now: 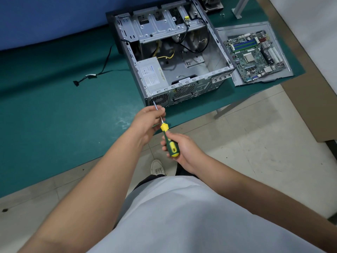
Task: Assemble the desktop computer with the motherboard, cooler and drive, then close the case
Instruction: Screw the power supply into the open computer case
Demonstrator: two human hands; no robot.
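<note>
Left hand (pixel 148 119) pinches the screwdriver (pixel 165 131) shaft, right hand (pixel 182 148) wraps the handle, tip at a rear PSU screw. Case (pixel 175 57) open, mobo (pixel 255 55) outside on the panel (0 of 3 parts in, imo).

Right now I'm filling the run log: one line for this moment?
step: screw at case rear corner | right hand: grips screwdriver handle | left hand: pinches shaft | motherboard: outside case, on side panel
</note>
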